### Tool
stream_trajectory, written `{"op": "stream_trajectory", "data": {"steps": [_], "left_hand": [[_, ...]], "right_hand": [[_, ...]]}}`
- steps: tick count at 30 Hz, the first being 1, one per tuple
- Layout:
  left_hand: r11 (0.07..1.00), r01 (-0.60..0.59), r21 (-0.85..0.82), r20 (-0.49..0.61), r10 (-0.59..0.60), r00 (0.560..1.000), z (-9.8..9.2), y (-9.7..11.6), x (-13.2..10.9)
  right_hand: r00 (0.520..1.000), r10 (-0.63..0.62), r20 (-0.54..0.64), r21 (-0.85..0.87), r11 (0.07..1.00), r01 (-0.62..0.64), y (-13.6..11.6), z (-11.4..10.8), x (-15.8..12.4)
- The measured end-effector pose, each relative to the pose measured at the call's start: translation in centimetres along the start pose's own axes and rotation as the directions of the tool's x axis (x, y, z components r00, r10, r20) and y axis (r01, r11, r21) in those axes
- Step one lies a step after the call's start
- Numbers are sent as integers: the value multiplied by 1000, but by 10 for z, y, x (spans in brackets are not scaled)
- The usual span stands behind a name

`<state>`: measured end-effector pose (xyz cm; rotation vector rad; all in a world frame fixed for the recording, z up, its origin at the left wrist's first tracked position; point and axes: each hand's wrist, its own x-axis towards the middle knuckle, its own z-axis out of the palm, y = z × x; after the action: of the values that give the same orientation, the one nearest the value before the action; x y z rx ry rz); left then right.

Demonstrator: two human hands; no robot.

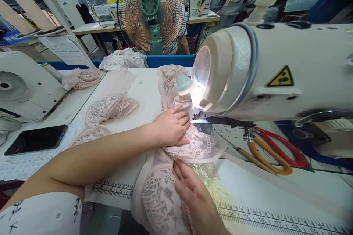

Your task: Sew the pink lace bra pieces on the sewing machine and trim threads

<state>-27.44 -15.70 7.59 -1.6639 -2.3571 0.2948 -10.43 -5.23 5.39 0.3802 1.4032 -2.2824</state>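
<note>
A pale pink lace bra runs from the front edge of the table up under the head of a sewing machine. My left hand lies flat on the lace just left of the needle area, fingers stretched toward it. Closer to me, my right hand grips the edge of the lace between thumb and fingers; some of its fingertips are hidden by the fabric. The machine's lamp lights the cloth brightly, and the needle itself is hard to make out.
Red-handled scissors, orange-handled scissors and a thin pointed tool lie under the machine arm. More lace pieces sit left. A phone lies further left. A large fan stands behind the table.
</note>
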Motion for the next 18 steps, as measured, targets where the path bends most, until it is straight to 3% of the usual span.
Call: {"op": "stream_trajectory", "data": {"steps": [3, 6, 8, 10, 13, 15, 18], "left_hand": [[993, 79, -87, 111, -69, 991, -16, 9, -4], [940, 284, -190, 295, -222, 930, -35, 24, -14], [912, 354, -209, 382, -257, 888, -44, 29, -24], [909, 351, -224, 454, -221, 863, -46, 24, -33], [915, 308, -261, 466, -160, 870, -41, 4, -44], [929, 262, -263, 381, -149, 912, -37, -8, -46], [958, 105, -268, 216, -46, 975, -35, -5, -39]], "right_hand": [[992, -82, 98, -39, 996, 86, -1, 2, 8], [968, -195, 161, -140, 966, 218, -4, 3, 10], [968, -199, 153, -275, 932, 235, -9, 0, 5], [960, -160, 228, -480, 840, 254, -17, -8, -5], [889, -187, 417, -727, 519, 450, -33, -31, -19], [834, -326, 445, -808, 256, 531, -42, -51, -20], [707, -553, 440, -891, -169, 422, -52, -79, -7]]}}
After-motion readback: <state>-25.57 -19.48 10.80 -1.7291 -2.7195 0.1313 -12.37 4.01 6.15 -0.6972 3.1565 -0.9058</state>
